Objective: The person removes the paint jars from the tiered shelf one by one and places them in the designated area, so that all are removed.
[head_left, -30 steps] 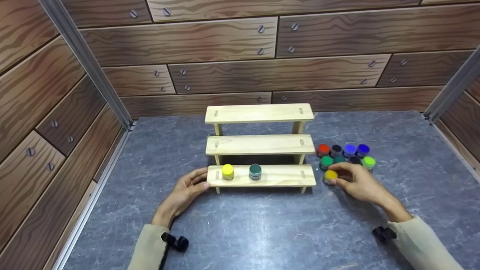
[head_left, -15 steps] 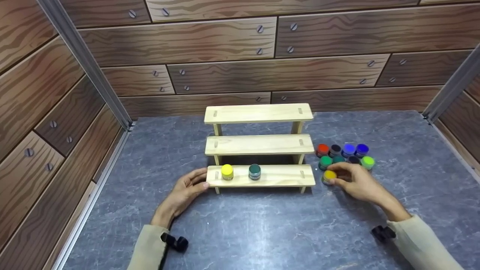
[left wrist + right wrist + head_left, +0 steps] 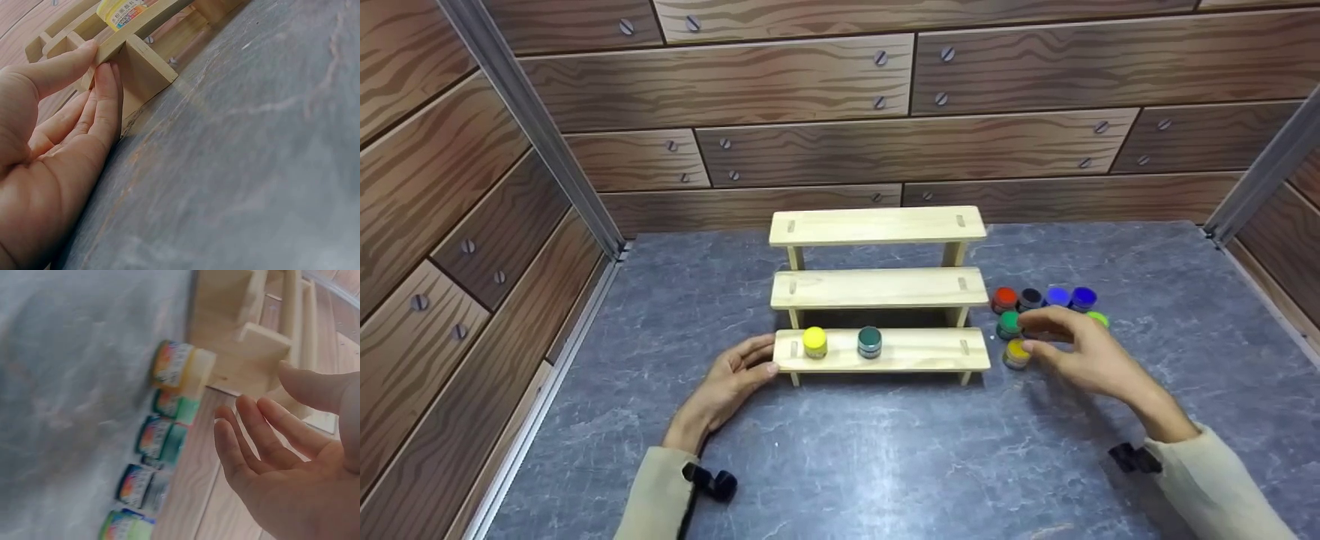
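A three-step wooden display stand (image 3: 926, 351) stands in the middle of the head view. My left hand (image 3: 722, 388) grips the left end of its lowest step, thumb (image 3: 81, 55) on the upper side and fingers below. On that step are a bright yellow paint jar (image 3: 814, 343) and a dark green paint jar (image 3: 869, 343). My right hand (image 3: 1089, 358) hovers beside an orange-yellow paint jar (image 3: 1016, 355) on the table; in the right wrist view its fingers are spread and apart from that jar (image 3: 183, 370).
Behind the orange-yellow jar, more jars stand in two rows: red (image 3: 1004, 300), black (image 3: 1030, 301), violet (image 3: 1057, 298), blue (image 3: 1084, 298), green (image 3: 1009, 325) and lime (image 3: 1098, 319). My right hand covers others. Wood-patterned walls (image 3: 810, 82) enclose the grey table (image 3: 840, 465).
The right hand's fingers have come off the orange-yellow jar, and the hand has shifted slightly right. The jar stays at the front of the group. My left hand keeps its grip.
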Demonstrator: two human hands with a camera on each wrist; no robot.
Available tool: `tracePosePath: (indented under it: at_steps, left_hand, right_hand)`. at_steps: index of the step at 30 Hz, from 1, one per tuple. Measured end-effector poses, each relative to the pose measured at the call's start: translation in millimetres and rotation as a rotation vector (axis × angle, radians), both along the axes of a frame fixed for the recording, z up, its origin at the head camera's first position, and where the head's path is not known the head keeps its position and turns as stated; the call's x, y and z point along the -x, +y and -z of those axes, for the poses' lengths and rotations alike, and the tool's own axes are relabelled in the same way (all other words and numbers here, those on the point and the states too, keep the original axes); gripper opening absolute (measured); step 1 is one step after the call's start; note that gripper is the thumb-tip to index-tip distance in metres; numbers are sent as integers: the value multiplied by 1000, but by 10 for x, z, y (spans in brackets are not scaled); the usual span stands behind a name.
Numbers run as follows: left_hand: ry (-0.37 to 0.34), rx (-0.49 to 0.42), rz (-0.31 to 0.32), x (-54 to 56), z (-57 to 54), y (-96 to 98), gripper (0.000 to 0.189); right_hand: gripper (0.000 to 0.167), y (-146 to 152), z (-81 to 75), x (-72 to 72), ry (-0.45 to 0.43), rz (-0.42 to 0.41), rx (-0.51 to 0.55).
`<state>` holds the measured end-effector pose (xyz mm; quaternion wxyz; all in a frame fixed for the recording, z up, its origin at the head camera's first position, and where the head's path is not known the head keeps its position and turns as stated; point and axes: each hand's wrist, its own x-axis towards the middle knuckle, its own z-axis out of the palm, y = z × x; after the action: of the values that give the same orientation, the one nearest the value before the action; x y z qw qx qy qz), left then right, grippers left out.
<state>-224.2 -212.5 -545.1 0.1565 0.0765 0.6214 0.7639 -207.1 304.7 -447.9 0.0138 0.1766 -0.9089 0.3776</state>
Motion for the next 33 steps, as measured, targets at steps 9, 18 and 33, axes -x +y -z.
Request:
tracePosePath:
  at_steps: [9,18,33]
  left_hand:
    - [9,-24,1,1,-3,-12,70]
    - [1,-16,2,0,4,7,69]
    - [-2,-21,10,-8,-11,-3,71]
  right_hand:
    - [40,-226,-149,-7,5,-72,40]
    - [36,-499,-102,68,24,-144,111]
    - [38,-1153,-2,227,4,-257,201]
